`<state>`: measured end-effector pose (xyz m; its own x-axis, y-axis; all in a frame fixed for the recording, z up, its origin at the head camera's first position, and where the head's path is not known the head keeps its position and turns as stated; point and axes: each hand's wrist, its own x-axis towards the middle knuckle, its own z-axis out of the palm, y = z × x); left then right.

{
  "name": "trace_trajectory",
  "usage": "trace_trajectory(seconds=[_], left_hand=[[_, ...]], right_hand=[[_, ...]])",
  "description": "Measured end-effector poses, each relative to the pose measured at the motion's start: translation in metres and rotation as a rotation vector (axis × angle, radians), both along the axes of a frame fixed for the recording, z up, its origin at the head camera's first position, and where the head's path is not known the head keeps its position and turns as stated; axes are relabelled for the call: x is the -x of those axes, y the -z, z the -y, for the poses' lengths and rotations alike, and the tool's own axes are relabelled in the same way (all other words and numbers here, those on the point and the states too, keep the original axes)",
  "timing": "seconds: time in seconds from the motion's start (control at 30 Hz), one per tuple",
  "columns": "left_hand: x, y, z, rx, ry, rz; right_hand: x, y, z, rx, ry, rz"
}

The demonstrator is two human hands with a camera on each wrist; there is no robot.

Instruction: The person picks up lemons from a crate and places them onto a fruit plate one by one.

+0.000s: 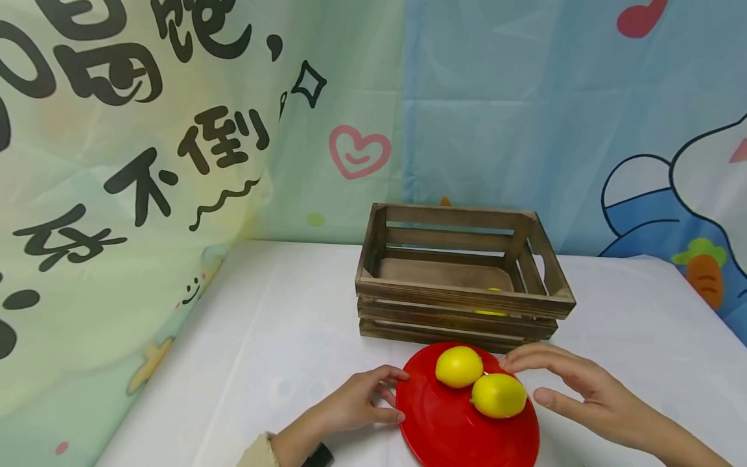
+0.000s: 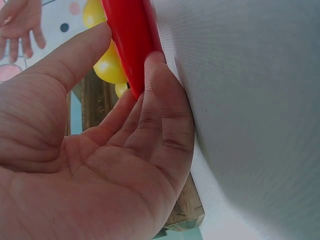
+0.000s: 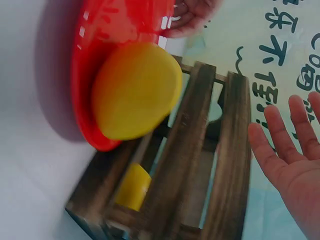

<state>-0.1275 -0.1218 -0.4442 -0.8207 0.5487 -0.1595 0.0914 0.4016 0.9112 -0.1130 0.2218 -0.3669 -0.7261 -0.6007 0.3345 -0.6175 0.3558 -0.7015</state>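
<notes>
The head view is bright; the right-wrist view blurs, glare (whitish streaks) marking the red plate (image 3: 117, 25).

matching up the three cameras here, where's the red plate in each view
Head: bottom edge, right of centre; the plate is cut off by the frame.
Left wrist: top, left of centre, seen nearly edge-on above the left hand.
Right wrist: upper left, partly hidden by a lemon.
Shared landmark: the wooden crate, visible in all three.
</notes>
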Motion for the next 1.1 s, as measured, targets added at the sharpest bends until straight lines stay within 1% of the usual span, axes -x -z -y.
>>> trace_trajectory(seconds=[0.07, 0.13, 0.23, 0.3, 0.33, 0.4, 0.57, 0.63, 0.73, 0.83, 0.97, 1.07, 1.1], left_hand=[[0.0, 0.0, -0.001, 0.003, -0.002, 0.002], [0.0, 0.0, 0.0, 0.008, -0.003, 0.0], [0.0, 0.0, 0.0, 0.007, -0.001, -0.003], [0.001, 0.0, 0.001, 0.005, 0.002, -0.004], [0.001, 0.0, 0.001, 0.004, 0.003, -0.004], [0.0, -0.001, 0.001, 0.004, 0.0, -0.001], [0.0, -0.001, 0.001, -0.006, 0.0, 0.001], [0.0, 0.0, 0.001, -0.013, 0.003, 0.001], [-0.001, 0.001, 0.0, -0.019, 0.002, 0.012], [-0.001, 0.0, 0.0, -0.019, 0.002, 0.015], [0.0, -0.001, 0.001, -0.013, 0.003, 0.008], [0.001, -0.001, 0.001, -0.014, 0.002, 0.008], [0.001, -0.001, 0.001, -0.017, 0.003, 0.007]], right_hand=[[0.0, -0.008, -0.003, -0.029, 0.002, -0.005], [0.003, -0.017, -0.005, -0.052, -0.008, -0.032], [0.01, -0.032, -0.007, -0.086, -0.016, -0.106], [0.017, -0.04, -0.009, -0.075, -0.031, -0.159], [0.021, -0.043, -0.01, -0.054, -0.043, -0.175], [0.031, -0.048, -0.01, 0.022, -0.084, -0.171], [0.057, -0.06, -0.008, 0.254, -0.239, -0.073], [0.065, -0.064, -0.007, 0.307, -0.289, -0.066], [0.076, -0.071, -0.005, 0.359, -0.348, -0.081], [0.087, -0.08, -0.004, 0.357, -0.362, -0.086], [0.102, -0.094, -0.001, 0.309, -0.308, -0.049], [0.114, -0.103, 0.004, 0.255, -0.259, -0.004], [0.119, -0.105, 0.006, 0.249, -0.259, 0.006]])
